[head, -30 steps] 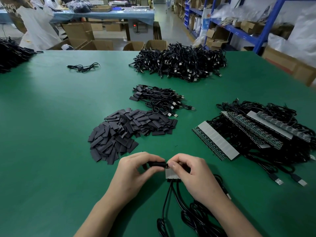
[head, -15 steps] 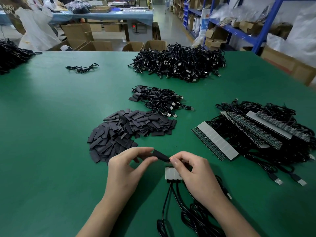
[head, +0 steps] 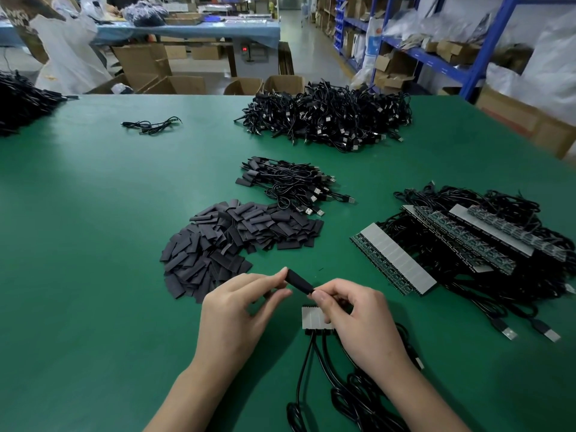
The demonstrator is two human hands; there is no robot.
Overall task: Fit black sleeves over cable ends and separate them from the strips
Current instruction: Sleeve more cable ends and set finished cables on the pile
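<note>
Now L hand, R hand on sleeve

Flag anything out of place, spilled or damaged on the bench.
Only one oddity: a lone cable lies by itself at the far left of the green table, apart from every pile. Nothing looks spilled or damaged. The left hand and right hand pinch a black sleeve just beyond the short strip.

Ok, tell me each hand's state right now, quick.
Left hand: closed, pinching the black sleeve.
Right hand: closed, pinching the sleeve's near end.
</note>
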